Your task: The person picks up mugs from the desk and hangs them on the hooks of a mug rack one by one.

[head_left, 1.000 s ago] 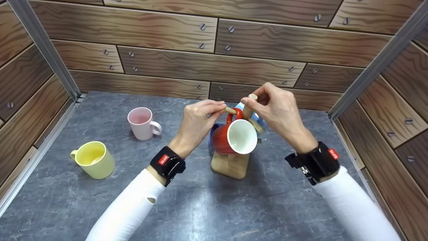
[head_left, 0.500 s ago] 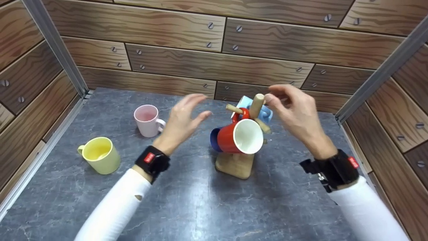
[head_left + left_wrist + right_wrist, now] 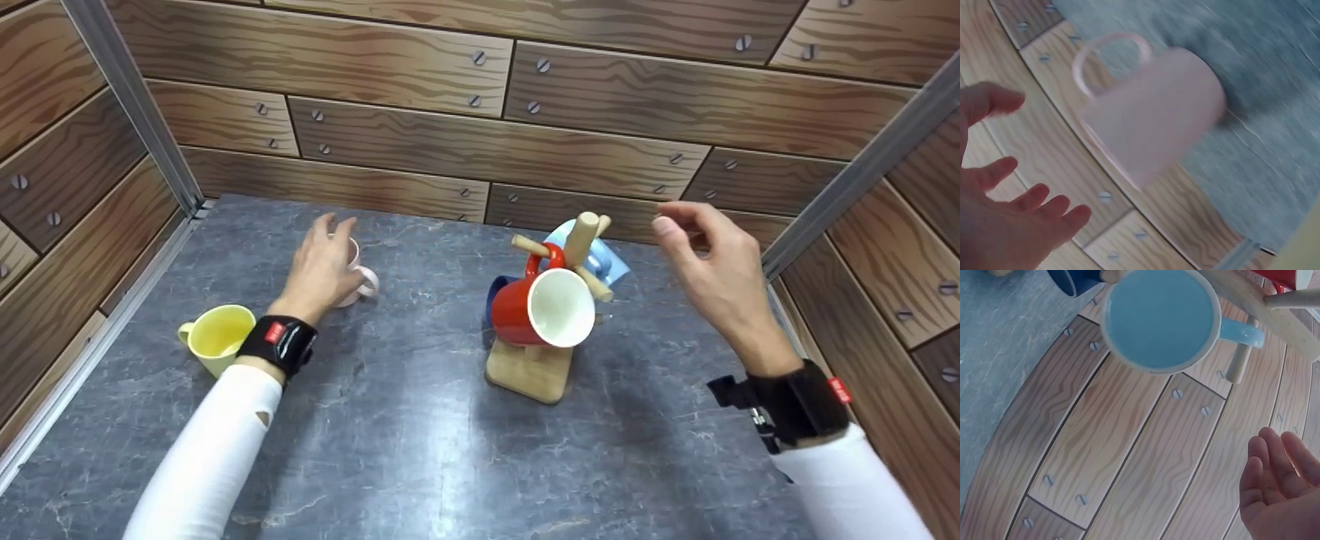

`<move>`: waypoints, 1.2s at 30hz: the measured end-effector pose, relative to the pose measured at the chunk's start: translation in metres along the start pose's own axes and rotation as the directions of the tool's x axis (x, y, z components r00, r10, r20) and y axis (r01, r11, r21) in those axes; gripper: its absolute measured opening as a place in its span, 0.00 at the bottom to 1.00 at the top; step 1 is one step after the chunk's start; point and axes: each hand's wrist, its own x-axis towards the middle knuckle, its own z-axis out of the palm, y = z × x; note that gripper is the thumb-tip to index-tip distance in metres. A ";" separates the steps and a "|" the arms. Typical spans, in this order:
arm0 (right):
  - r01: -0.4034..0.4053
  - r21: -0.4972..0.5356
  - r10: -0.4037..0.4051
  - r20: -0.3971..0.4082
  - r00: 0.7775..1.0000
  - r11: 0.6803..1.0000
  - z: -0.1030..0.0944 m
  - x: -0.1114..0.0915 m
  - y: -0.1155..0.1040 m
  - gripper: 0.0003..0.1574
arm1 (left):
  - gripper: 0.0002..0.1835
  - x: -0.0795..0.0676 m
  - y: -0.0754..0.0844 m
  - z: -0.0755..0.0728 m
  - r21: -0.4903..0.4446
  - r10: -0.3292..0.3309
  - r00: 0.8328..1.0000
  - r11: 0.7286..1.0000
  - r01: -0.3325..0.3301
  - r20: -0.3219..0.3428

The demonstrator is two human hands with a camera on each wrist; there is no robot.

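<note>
Hands well apart, neither one gripping. Left hand (image 3: pixel 319 270) hangs over the pink mug (image 3: pixel 1157 118), fingers slightly parted and bent, thumb held away from them; gap visible between fingertips and mug in the left wrist view. Right hand (image 3: pixel 716 262) raised right of the wooden rack (image 3: pixel 529 371), fingers loosely curved toward the thumb. Pink mug upright on the grey table (image 3: pixel 420 435), back left: pale, plain, handle pointing right; blurred in the wrist view. Yellow mug (image 3: pixel 217 334) farther left, nearer the wearer. On the rack: red mug (image 3: pixel 514 311), tilted, white inside, handle over a peg (image 3: pixel 527 244); light blue mug (image 3: pixel 1162 318), pale rim; dark blue mug (image 3: pixel 496 292), partly hidden behind the red.
</note>
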 end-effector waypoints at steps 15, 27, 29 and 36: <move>-0.033 -0.024 0.032 -0.018 0.999 0.999 -0.004 -0.016 0.020 0.21 | 0.51 0.010 -0.031 -0.005 -0.069 -0.210 0.948 0.970 0.233 0.240; -0.042 -0.020 0.041 -0.012 0.999 0.999 -0.001 -0.029 0.030 0.16 | 0.55 0.015 -0.043 -0.001 -0.134 -0.284 0.917 0.934 0.330 0.280; -0.043 -0.017 0.043 -0.015 0.999 0.999 -0.001 -0.030 0.031 0.15 | 0.54 0.015 -0.044 -0.001 -0.136 -0.287 0.923 0.935 0.328 0.259; -0.068 -0.027 0.067 -0.033 0.997 0.997 -0.007 -0.031 0.035 0.16 | 0.53 0.014 -0.037 -0.001 -0.141 -0.267 0.945 0.945 0.296 0.191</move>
